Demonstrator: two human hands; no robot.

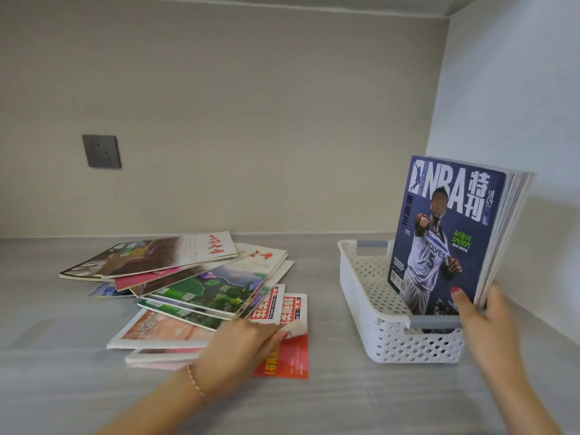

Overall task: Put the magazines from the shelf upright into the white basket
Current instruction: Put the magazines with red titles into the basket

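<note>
A white perforated basket (370,312) stands on the shelf at the right. Several magazines stand upright in it, with a blue NBA magazine (445,233) facing me. My right hand (483,318) grips the lower near edge of that upright bundle, thumb on the blue cover. A loose heap of magazines (201,284) lies flat on the shelf to the left. My left hand (241,346) rests on the heap's near right part, fingers pinching the lifted corner of a red and white magazine (288,353).
The shelf is grey and wood-grained, with a beige back wall and a white side wall close behind the basket at the right. A grey wall socket (101,151) sits on the back wall at the left. Bare shelf lies between the heap and the basket.
</note>
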